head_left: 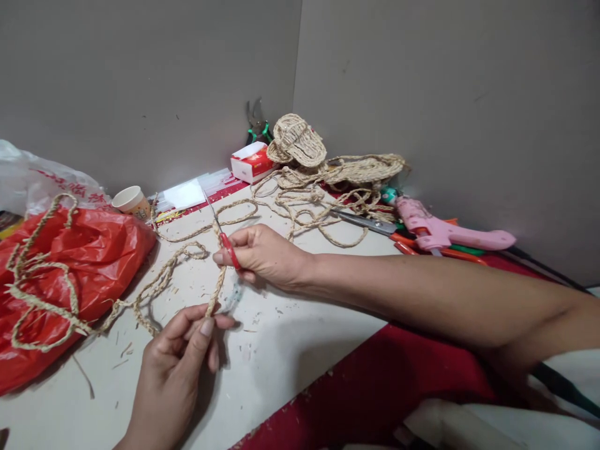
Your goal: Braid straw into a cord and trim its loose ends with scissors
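Between thumb and fingers, my left hand (180,362) pinches a braided straw rope (216,289) near the front of the white board. The rope rises from there to my right hand (265,256), which is closed around the red handles of small scissors (229,250). Their blades point up and away, beside the upper part of the rope; whether they touch it I cannot tell. A translucent pale blob (232,297) lies just right of the rope. More braided rope (164,275) runs left across the board onto a red plastic bag (117,237).
Coiled rope (365,169) and a woven straw sole shape (297,140) lie at the back beside a tissue pack (253,164). Pruning shears (257,125) lean there. Right are large orange-handled scissors (375,223) and a pink glue gun (450,232). A paper cup (131,201) stands left.
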`<move>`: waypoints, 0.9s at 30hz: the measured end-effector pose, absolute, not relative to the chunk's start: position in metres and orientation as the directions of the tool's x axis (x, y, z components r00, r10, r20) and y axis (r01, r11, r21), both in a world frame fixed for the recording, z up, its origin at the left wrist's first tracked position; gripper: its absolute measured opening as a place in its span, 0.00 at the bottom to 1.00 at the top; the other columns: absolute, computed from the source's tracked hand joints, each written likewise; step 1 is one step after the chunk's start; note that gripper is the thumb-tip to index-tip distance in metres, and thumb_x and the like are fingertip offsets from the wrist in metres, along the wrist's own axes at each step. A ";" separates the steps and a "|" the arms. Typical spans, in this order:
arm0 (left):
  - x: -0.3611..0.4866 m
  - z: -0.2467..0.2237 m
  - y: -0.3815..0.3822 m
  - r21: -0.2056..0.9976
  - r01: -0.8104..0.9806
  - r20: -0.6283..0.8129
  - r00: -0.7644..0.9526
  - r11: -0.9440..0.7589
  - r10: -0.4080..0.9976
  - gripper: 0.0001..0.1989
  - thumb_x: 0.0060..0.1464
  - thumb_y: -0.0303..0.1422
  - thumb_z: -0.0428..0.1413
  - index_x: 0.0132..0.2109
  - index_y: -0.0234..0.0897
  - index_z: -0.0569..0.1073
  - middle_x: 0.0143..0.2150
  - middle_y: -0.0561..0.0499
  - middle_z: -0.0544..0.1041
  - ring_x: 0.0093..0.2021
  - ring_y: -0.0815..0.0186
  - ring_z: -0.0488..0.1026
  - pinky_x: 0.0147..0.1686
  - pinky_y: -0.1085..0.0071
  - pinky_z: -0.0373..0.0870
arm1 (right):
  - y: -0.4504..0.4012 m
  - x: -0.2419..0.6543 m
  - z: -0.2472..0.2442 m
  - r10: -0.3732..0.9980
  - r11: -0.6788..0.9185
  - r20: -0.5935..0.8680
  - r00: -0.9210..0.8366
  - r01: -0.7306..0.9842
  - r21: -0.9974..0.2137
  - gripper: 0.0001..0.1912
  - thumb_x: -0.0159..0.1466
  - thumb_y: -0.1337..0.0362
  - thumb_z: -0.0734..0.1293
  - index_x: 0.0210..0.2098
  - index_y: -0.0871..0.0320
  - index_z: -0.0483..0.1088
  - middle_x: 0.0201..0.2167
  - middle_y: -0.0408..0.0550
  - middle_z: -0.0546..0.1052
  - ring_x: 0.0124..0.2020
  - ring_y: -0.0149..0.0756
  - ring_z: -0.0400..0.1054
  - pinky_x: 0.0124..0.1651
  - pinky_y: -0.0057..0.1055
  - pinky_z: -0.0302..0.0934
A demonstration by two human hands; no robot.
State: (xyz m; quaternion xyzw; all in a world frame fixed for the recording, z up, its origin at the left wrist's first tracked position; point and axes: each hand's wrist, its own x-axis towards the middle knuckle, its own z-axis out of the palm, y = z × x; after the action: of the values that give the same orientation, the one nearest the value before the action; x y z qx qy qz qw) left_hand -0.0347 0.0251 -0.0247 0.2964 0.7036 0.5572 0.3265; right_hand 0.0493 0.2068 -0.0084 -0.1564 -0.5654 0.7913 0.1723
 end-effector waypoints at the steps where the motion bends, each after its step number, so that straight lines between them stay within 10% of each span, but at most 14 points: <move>1: -0.036 -0.025 0.025 0.977 0.027 -0.157 -0.581 0.211 0.799 0.12 0.54 0.41 0.60 0.39 0.37 0.78 0.31 0.45 0.80 0.20 0.71 0.63 0.26 0.69 0.63 | 0.208 0.049 -0.008 0.462 -0.281 -0.038 -0.886 -0.105 -0.954 0.19 0.50 0.59 0.75 0.18 0.61 0.61 0.08 0.32 0.60 0.10 0.18 0.49 0.13 0.18 0.41; 17: -0.044 -0.023 0.029 0.918 -0.362 -0.343 -0.518 0.162 0.784 0.08 0.50 0.36 0.64 0.36 0.37 0.79 0.28 0.50 0.77 0.18 0.79 0.56 0.19 0.79 0.52 | 0.216 0.044 -0.011 0.483 -0.231 0.015 -0.875 -0.144 -0.962 0.19 0.47 0.59 0.76 0.18 0.63 0.64 0.12 0.33 0.61 0.11 0.17 0.53 0.14 0.18 0.43; 27: -0.038 -0.027 0.023 0.959 -0.058 -0.239 -0.688 0.276 0.685 0.18 0.42 0.41 0.69 0.41 0.39 0.80 0.25 0.52 0.75 0.26 0.71 0.68 0.27 0.78 0.65 | 0.209 0.048 -0.006 0.462 -0.192 -0.001 -0.887 -0.099 -0.976 0.19 0.47 0.60 0.76 0.17 0.62 0.63 0.09 0.32 0.60 0.11 0.17 0.50 0.14 0.20 0.43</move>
State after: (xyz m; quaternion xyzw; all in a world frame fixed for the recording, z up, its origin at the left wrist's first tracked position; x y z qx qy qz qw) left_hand -0.0380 0.0234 -0.0272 0.2157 0.7270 0.5617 0.3308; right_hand 0.0476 0.2090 -0.0059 -0.1496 -0.6081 0.7573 0.1852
